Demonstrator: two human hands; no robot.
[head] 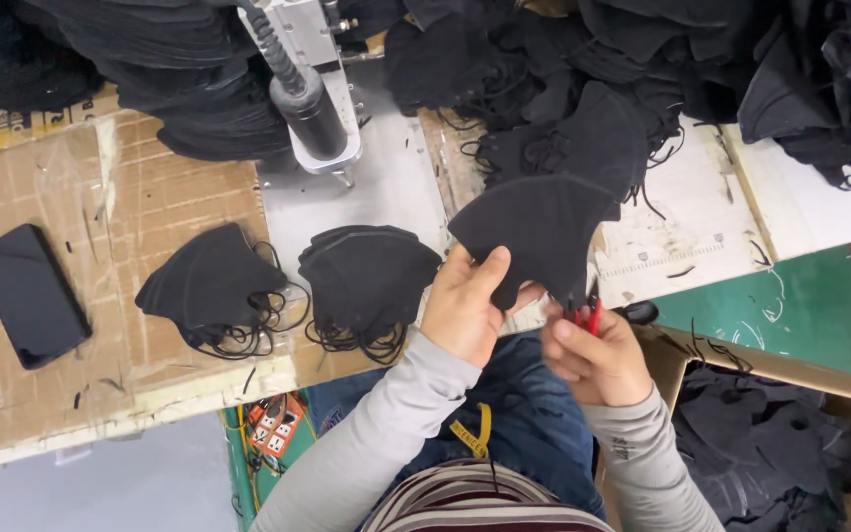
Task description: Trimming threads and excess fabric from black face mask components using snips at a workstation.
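Observation:
My left hand (465, 307) pinches the lower edge of a black folded face mask (536, 234), holding it up over the bench edge. My right hand (595, 357) sits just below and right of it, closed around small red-handled snips (590, 317) whose tips point up at the mask's bottom corner. Two stacks of black masks with loose ear loops lie to the left, one stack (368, 281) beside my left hand and another stack (211, 286) farther left on the cardboard.
A metal welding head (312, 103) with a black cylinder hangs over the steel plate. A dark phone (30, 294) lies at the far left. Heaps of black masks (642, 59) fill the back. A cardboard box (770, 448) of masks sits at lower right.

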